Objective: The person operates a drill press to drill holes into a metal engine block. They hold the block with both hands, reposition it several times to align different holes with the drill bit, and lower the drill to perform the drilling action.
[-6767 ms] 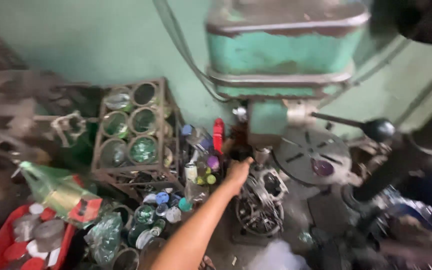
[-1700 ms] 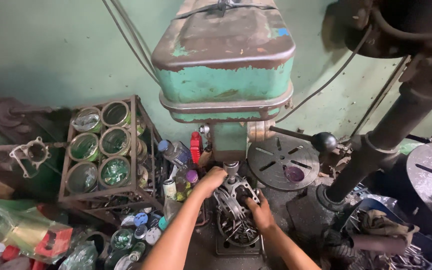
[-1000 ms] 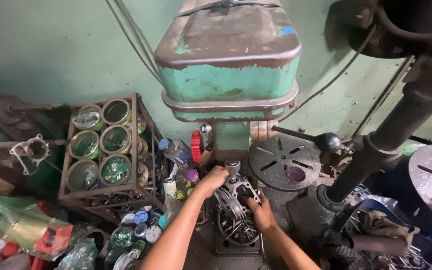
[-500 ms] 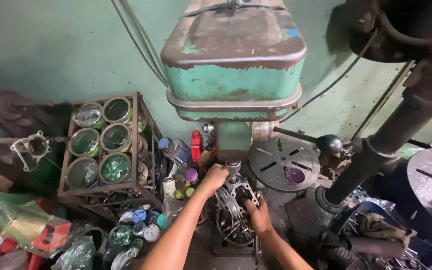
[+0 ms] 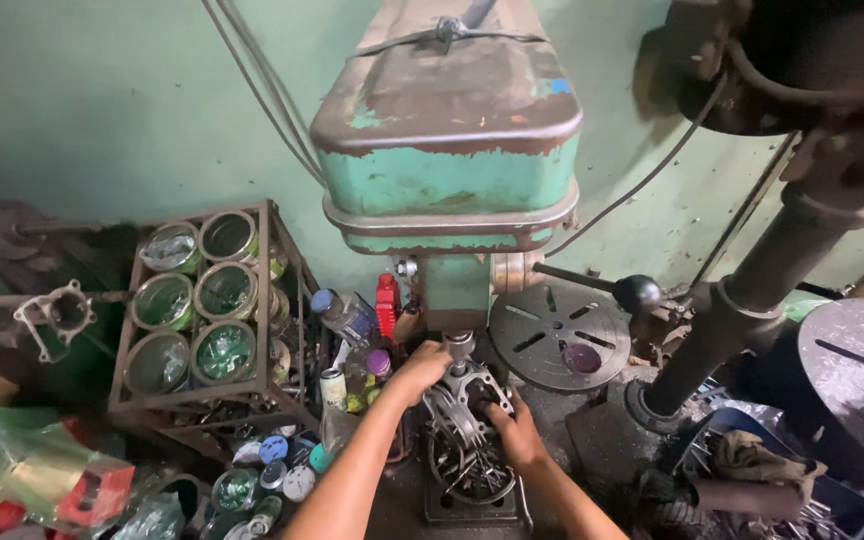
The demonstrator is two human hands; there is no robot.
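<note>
Person stands at an old green drill press (image 5: 452, 160), paint chipped and rusty on top, both bare arms reaching down under the head. Left hand (image 5: 420, 366) is up by the chuck (image 5: 459, 347), fingers curled and closed around something at the spindle side; exactly what it grips is hidden by the knuckles, cannot tell. Right hand (image 5: 510, 432) sits lower, fingers bent and pressed onto a grey cast metal part (image 5: 464, 405) with ring-shaped openings that lies on the press table directly beneath the chuck; looks like a hold-down grasp on its right edge, hand mostly closed. Under and around the part, a heap of curly metal shavings (image 5: 467, 478). The part is centred below the spindle, between the two hands, touching the right one. Just right of the column, a round slotted table (image 5: 559, 335), with the black ball knob of the feed lever (image 5: 638, 293) beside it. Left of the press, a rusty wire rack (image 5: 207, 310) holding six open tins in two columns, shiny bits inside. Between rack and press, a clutter of small bottles and a red can (image 5: 387, 304). Bottom left, crumpled plastic bags (image 5: 42, 470). Far right, a dark pipe column (image 5: 752, 290) and another round slotted plate (image 5: 862, 370). Cables run down the green wall (image 5: 102, 110) behind.
</note>
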